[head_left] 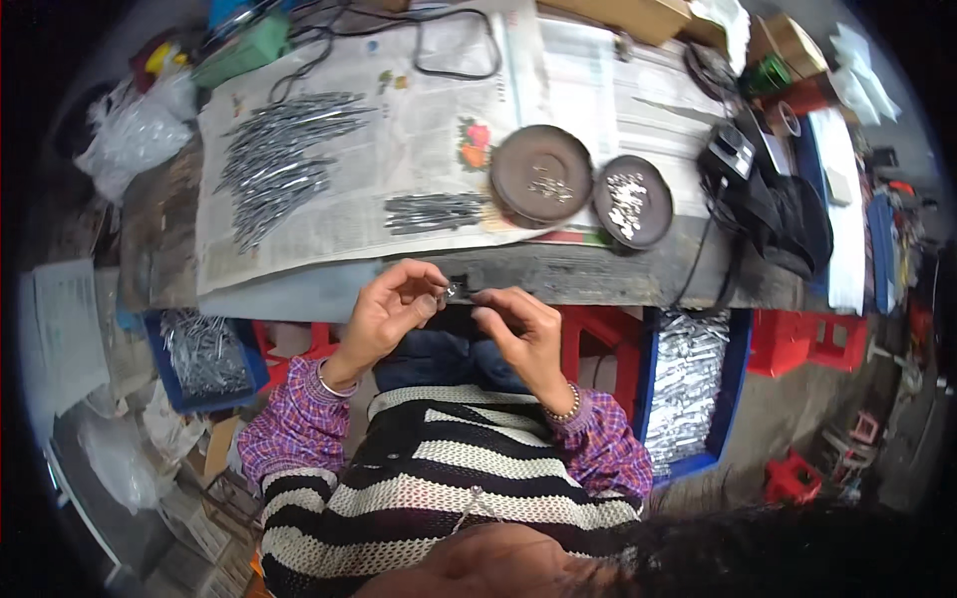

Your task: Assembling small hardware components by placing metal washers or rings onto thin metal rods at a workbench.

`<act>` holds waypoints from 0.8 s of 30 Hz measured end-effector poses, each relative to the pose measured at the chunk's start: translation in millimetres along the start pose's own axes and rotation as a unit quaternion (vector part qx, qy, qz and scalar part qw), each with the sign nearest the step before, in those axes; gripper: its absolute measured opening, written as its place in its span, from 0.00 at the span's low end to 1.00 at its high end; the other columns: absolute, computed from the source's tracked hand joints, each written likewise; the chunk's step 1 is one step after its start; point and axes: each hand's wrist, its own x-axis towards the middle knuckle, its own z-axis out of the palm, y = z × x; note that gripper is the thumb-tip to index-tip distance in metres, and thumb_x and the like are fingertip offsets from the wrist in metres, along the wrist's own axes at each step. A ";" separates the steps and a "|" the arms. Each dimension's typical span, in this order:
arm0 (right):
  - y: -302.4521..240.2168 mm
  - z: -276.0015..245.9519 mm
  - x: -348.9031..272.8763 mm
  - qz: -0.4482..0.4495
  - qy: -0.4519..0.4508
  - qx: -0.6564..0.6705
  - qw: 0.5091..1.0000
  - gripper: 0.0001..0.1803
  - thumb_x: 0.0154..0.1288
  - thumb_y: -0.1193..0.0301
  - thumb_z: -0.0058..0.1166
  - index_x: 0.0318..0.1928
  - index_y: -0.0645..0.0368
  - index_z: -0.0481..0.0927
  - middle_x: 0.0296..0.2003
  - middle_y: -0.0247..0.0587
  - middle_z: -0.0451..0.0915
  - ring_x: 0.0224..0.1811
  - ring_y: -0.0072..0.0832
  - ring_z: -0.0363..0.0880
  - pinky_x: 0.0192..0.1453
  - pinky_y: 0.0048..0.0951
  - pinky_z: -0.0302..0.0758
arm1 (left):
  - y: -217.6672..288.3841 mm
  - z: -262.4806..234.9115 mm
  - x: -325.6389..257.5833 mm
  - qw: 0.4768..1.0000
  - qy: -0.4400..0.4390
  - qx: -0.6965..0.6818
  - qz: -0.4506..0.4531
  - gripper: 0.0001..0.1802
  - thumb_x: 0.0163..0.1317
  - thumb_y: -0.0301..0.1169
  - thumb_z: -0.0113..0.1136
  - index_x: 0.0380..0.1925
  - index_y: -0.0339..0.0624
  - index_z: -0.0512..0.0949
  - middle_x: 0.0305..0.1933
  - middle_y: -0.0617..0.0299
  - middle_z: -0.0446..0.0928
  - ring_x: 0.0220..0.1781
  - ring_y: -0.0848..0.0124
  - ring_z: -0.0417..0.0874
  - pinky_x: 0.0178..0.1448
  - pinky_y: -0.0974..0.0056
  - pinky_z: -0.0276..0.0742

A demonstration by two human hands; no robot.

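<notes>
In front of my body, at the table's near edge, my left hand (391, 311) is closed in a pinch on a small shiny metal part (452, 291). Just to its right, my right hand (525, 334) has thumb and forefinger drawn together; what they hold, if anything, is too small to make out. Beyond the hands, a neat row of dark metal rods (434, 212) lies on newspaper (299, 244). A larger loose pile of similar rods (284, 164) spreads at the left. Two round brown dishes, the left dish (513, 164) and the right dish (658, 214), contain small shiny pieces.
Below the table edge stand a blue bin (257, 359) of metal parts at left and a longer blue bin (648, 389) at right, beside red stools (598, 344). A black bag (788, 224), a small camera (728, 154) and a black cable (454, 75) lie on the table.
</notes>
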 end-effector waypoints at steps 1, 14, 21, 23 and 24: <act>1.4 0.2 0.2 -0.003 0.010 0.003 1.000 0.06 0.54 0.79 0.60 0.35 0.66 0.81 0.26 0.41 0.79 0.24 0.21 0.77 0.28 0.20 0.72 | -0.8 1.7 4.0 1.000 -0.023 0.008 -0.007 0.13 0.63 0.23 0.55 0.48 0.38 0.72 0.36 0.66 0.74 0.33 0.83 0.70 0.33 0.77 0.65; 11.9 -11.8 -1.1 -0.032 0.044 -0.036 0.998 0.05 0.54 0.79 0.61 0.32 0.66 0.81 0.24 0.40 0.79 0.24 0.22 0.77 0.28 0.21 0.72 | -19.4 28.0 11.8 0.997 -0.021 0.071 0.013 0.13 0.60 0.17 0.53 0.46 0.32 0.75 0.42 0.63 0.75 0.44 0.77 0.77 0.49 0.73 0.73; 18.5 -20.6 -3.7 0.210 -0.066 0.251 0.943 0.07 0.62 0.74 0.57 0.34 0.67 0.80 0.24 0.32 0.79 0.25 0.13 0.74 0.28 0.16 0.70 | -16.5 27.4 13.4 0.988 -0.060 0.137 0.043 0.12 0.58 0.16 0.54 0.43 0.31 0.77 0.40 0.61 0.75 0.42 0.75 0.79 0.47 0.72 0.75; 18.1 -17.7 -4.2 0.197 -0.058 0.243 0.948 0.07 0.63 0.74 0.57 0.35 0.67 0.80 0.24 0.32 0.79 0.25 0.13 0.74 0.27 0.16 0.69 | -15.9 26.8 12.9 0.987 -0.064 0.142 0.038 0.13 0.58 0.16 0.53 0.44 0.31 0.76 0.40 0.60 0.75 0.43 0.74 0.79 0.47 0.71 0.75; 18.1 -16.5 -4.7 0.184 -0.050 0.235 0.953 0.06 0.63 0.74 0.57 0.36 0.66 0.80 0.24 0.31 0.78 0.24 0.14 0.74 0.27 0.16 0.69 | -17.5 26.7 12.7 0.989 -0.054 0.129 0.041 0.12 0.58 0.16 0.53 0.43 0.31 0.76 0.41 0.60 0.76 0.43 0.74 0.79 0.48 0.71 0.75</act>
